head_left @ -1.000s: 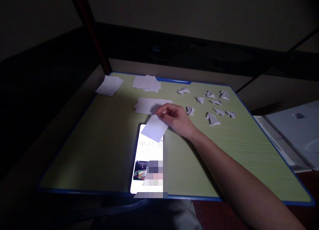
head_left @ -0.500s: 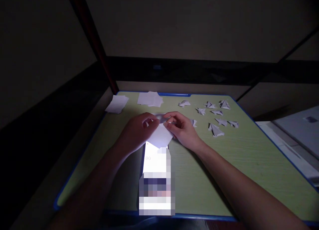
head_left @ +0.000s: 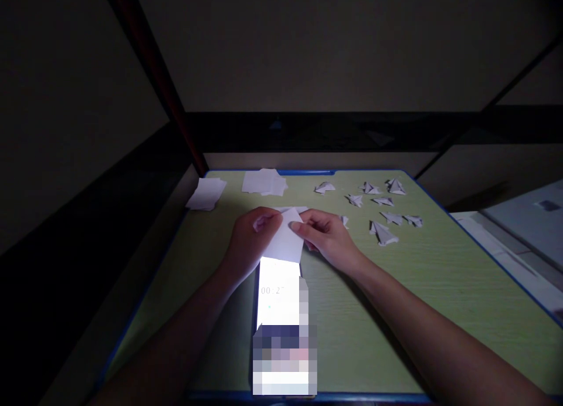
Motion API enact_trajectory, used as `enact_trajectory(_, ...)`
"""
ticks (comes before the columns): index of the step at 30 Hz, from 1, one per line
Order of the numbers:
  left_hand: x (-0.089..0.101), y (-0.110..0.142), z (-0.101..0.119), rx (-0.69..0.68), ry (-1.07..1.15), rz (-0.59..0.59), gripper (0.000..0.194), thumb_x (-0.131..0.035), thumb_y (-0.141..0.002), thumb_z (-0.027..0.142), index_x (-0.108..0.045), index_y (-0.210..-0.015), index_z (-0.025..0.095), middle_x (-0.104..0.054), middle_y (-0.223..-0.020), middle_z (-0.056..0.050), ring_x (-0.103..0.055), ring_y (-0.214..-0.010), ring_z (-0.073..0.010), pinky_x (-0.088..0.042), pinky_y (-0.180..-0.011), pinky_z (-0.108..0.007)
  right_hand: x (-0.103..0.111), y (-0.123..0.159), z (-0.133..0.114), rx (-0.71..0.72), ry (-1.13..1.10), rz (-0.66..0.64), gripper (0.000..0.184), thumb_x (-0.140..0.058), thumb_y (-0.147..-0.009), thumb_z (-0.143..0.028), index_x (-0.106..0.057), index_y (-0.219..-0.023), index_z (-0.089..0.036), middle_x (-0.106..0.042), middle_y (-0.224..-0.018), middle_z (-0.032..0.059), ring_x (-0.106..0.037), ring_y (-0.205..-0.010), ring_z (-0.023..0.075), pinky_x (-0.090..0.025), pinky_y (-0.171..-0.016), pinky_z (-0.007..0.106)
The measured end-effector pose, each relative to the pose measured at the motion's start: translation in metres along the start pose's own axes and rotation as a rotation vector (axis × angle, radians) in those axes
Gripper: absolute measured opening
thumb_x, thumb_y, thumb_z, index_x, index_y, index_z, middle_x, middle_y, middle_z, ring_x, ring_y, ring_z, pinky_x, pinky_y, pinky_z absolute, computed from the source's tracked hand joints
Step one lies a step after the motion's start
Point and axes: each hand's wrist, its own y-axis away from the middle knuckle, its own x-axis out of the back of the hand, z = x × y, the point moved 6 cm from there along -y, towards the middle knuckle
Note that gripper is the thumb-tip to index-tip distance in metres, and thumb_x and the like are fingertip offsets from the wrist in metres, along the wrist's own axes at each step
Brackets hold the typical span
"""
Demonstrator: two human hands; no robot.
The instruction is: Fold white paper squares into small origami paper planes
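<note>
Between my two hands is a white sheet of paper, tilted, with one corner pointing up and away from me. My left hand pinches its left side, thumb on top. My right hand grips the right side, with the thumb pressed on the face and the fingers curled behind. Another pale paper edge shows behind the sheet, between the hands; I cannot tell whether it is a fold of the same sheet. Just below the paper lies a phone with a bright screen showing timer digits, its lower part pixelated.
Several folded paper figures lie on the right of the green table, one partly behind my right hand. Paper stacks stand at the back left and back middle. A white box-like object is beyond the right edge.
The sheet has turned in my hands, so a corner now points up and its lower edge runs straighter. My right thumb now presses on the sheet's face. The view has shifted slightly.
</note>
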Motion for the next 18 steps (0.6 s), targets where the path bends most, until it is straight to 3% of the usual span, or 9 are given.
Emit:
enact_trajectory(4, -0.001, 0.002, -0.004, 0.035, 0.018, -0.038, 0.016, -0.063, -0.073, 0.032, -0.062, -0.068, 0.017, -0.059, -0.062, 0.001, -0.053, -0.059, -0.0113, -0.041, -0.053, -0.023, 0.005, 0.000, 0.003, -0.021, 0.028, 0.080, 0.037, -0.077, -0.070, -0.050, -0.062, -0.066, -0.016, -0.048, -0.044, -0.0074, -0.035, -0.039, 0.0052, -0.021, -0.040, 0.023)
enact_trajectory(9, -0.003, 0.004, -0.005, 0.030, 0.028, -0.067, 0.019, -0.061, -0.074, 0.032, -0.057, -0.064, 0.017, -0.052, -0.056, 0.004, -0.048, -0.054, -0.0091, -0.038, -0.049, -0.022, 0.007, 0.000, 0.006, -0.019, 0.031, 0.083, 0.037, -0.076, -0.071, -0.049, -0.061, -0.063, -0.016, -0.047, -0.042, -0.0070, -0.034, -0.038, 0.0054, -0.020, -0.040, 0.023)
enact_trajectory(18, -0.008, 0.002, -0.013, 0.031, 0.077, -0.103, 0.018, -0.062, -0.074, 0.033, -0.059, -0.068, 0.016, -0.055, -0.057, 0.002, -0.049, -0.052, -0.0088, -0.037, -0.045, -0.021, 0.011, 0.001, 0.005, 0.039, 0.023, 0.142, 0.039, -0.074, -0.073, -0.051, -0.061, -0.062, -0.016, -0.046, -0.043, -0.0066, -0.035, -0.040, 0.0059, -0.021, -0.041, 0.023)
